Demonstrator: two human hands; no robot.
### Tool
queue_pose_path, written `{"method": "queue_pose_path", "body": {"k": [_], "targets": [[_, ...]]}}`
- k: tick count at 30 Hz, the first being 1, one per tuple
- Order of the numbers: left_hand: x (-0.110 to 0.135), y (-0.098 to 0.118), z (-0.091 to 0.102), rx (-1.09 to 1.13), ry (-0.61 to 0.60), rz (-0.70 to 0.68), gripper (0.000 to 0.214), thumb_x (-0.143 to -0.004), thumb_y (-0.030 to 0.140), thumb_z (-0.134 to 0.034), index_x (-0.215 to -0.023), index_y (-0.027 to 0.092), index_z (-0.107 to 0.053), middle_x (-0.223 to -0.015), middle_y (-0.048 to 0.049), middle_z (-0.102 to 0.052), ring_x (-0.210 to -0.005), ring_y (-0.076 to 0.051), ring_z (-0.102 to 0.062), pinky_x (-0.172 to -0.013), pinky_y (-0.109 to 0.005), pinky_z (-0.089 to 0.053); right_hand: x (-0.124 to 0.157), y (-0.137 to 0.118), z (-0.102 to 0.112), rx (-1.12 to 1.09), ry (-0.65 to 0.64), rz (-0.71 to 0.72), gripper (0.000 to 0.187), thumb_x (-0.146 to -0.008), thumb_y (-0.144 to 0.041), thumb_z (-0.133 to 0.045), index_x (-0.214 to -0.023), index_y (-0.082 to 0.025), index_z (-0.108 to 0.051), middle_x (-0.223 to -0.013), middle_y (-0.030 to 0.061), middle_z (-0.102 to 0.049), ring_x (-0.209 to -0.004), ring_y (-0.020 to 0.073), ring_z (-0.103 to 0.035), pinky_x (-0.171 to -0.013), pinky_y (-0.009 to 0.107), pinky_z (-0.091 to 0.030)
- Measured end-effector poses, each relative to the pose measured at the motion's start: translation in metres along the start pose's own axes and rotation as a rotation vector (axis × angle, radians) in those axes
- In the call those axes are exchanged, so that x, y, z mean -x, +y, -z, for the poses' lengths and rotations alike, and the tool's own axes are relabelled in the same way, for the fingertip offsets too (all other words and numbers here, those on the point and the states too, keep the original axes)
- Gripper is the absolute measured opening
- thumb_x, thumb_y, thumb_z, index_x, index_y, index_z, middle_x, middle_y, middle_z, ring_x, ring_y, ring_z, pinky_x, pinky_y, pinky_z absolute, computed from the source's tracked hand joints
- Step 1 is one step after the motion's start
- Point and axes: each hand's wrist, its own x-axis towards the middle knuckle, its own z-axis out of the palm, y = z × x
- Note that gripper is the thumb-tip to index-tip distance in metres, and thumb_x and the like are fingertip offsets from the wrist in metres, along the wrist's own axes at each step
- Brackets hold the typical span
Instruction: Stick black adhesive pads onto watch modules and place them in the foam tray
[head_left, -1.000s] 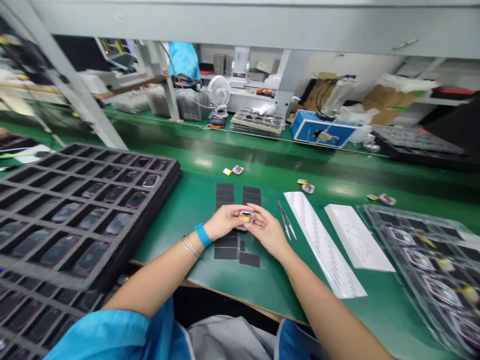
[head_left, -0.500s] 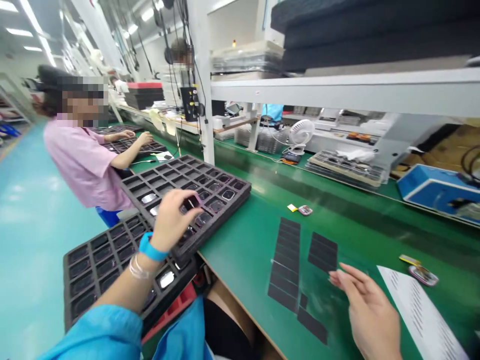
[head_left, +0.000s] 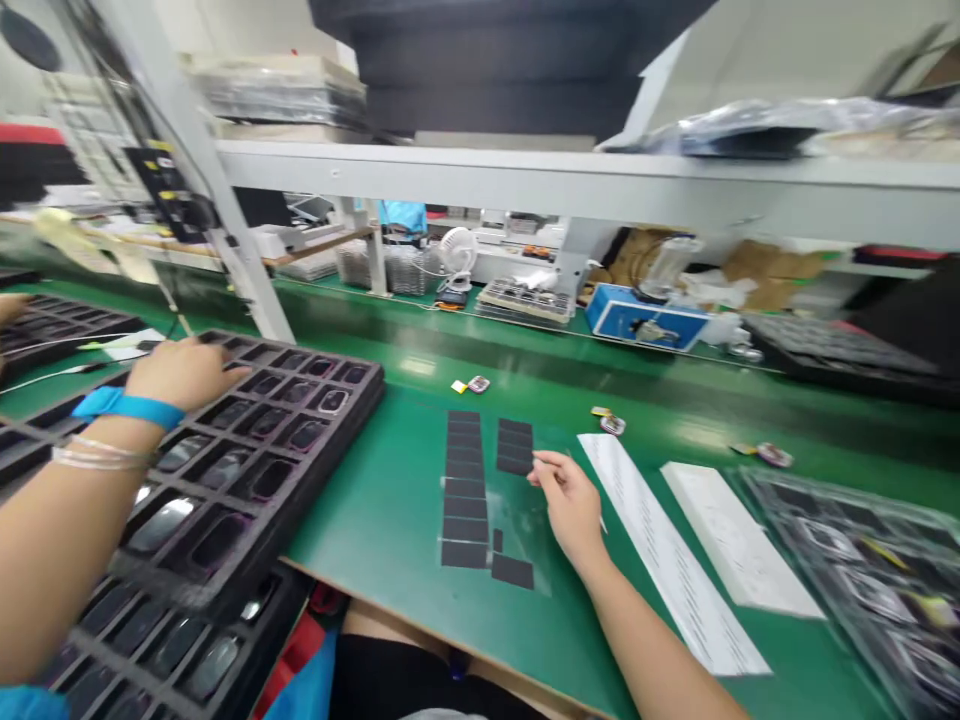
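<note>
My left hand (head_left: 184,372) reaches over a black foam tray (head_left: 322,480) of glossy dark rectangular glass pieces, several of them in its compartments. Its thumb points right, while its other fingers are hidden behind the hand and blurred, so whatever they hold does not show. Above the green bench my right hand (head_left: 574,505) is closed in a pinch. The thin end of a pointed tool (head_left: 604,523) sticks out behind it. At its fingertips lies a clear sheet with a short block of black stickers (head_left: 514,445); a longer strip of black stickers (head_left: 464,490) is further left.
A second foam tray (head_left: 247,665) sits lower, below the first. Right of my right hand lie a white printed strip (head_left: 667,550), a white block (head_left: 739,535) and a clear tray of parts (head_left: 862,570). Small modules with yellow tabs (head_left: 478,384) lie further back. A shelf (head_left: 480,175) spans above.
The view has swung to the right, so the trays sit further left and more of the right side shows. My left hand has moved further over the tray; its fingers are now hidden. My right hand still pinches.
</note>
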Motion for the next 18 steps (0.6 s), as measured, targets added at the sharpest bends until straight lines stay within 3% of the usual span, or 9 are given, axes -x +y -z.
{"method": "queue_pose_path", "body": {"k": [2,4,6,9,11,13,18], "targets": [[-0.016,0.066,-0.013,-0.143,-0.252,-0.254,0.036,-0.071,0.046,-0.066,-0.081,0.011,-0.068,-0.079,-0.0118,-0.067,-0.090,-0.031,-0.059,-0.086,-0.040,-0.040,-0.003,0.002,0.004,0.037,0.003,0.039,0.031,-0.079,-0.043,-0.056,-0.093,-0.016,-0.062,-0.065,0.0033,-0.064,-0.064,0.0174,-0.062,-0.064,0.031,-0.051],[-0.023,0.136,-0.039,-0.104,-0.357,-0.369,0.031,-0.071,0.043,-0.067,-0.081,0.014,-0.070,-0.084,-0.0102,-0.069,-0.087,-0.027,-0.061,-0.083,-0.033,-0.041,-0.006,0.005,0.009,0.087,0.004,0.084,0.028,-0.082,-0.041,-0.054,-0.094,-0.016,-0.062,-0.065,0.0025,-0.063,-0.064,0.0172,-0.062,-0.065,0.031,-0.051],[-0.019,0.199,-0.075,-0.075,-0.391,-0.407,0.032,-0.065,0.040,-0.072,-0.081,0.013,-0.071,-0.086,-0.0133,-0.070,-0.090,-0.028,-0.062,-0.082,-0.031,-0.042,-0.008,0.006,0.016,0.143,0.027,0.137,0.026,-0.083,-0.038,-0.052,-0.094,-0.017,-0.062,-0.065,0.0021,-0.064,-0.065,0.0173,-0.063,-0.067,0.031,-0.051],[0.000,0.267,-0.132,-0.005,-0.337,-0.430,0.051,-0.069,0.045,-0.066,-0.108,0.012,-0.064,-0.111,-0.0208,-0.063,-0.106,-0.033,-0.056,-0.087,-0.035,-0.041,-0.011,0.005,0.023,0.220,0.075,0.222,0.021,-0.084,-0.033,-0.051,-0.093,-0.018,-0.063,-0.068,0.0026,-0.065,-0.066,0.0173,-0.063,-0.068,0.031,-0.051],[0.013,0.293,-0.163,0.034,-0.274,-0.409,0.062,-0.074,0.047,-0.059,-0.123,0.008,-0.054,-0.126,-0.0266,-0.052,-0.117,-0.036,-0.047,-0.090,-0.041,-0.039,-0.012,0.002,0.026,0.269,0.082,0.286,0.019,-0.085,-0.029,-0.050,-0.092,-0.018,-0.063,-0.070,0.0032,-0.066,-0.067,0.0173,-0.064,-0.069,0.032,-0.051],[0.021,0.306,-0.184,0.061,-0.243,-0.385,0.061,-0.078,0.046,-0.054,-0.123,0.005,-0.052,-0.130,-0.0304,-0.045,-0.121,-0.040,-0.042,-0.090,-0.045,-0.039,-0.012,0.001,0.026,0.312,0.077,0.359,0.018,-0.085,-0.026,-0.049,-0.090,-0.019,-0.064,-0.071,0.0037,-0.067,-0.068,0.0172,-0.064,-0.071,0.032,-0.051],[0.014,0.307,-0.199,0.102,-0.282,-0.415,0.042,-0.075,0.032,-0.060,-0.102,0.000,-0.062,-0.108,-0.0319,-0.060,-0.108,-0.040,-0.054,-0.085,-0.043,-0.042,-0.013,0.000,0.022,0.369,0.069,0.491,0.019,-0.085,-0.021,-0.047,-0.090,-0.020,-0.065,-0.071,0.0030,-0.067,-0.068,0.0163,-0.062,-0.075,0.031,-0.050]]}}
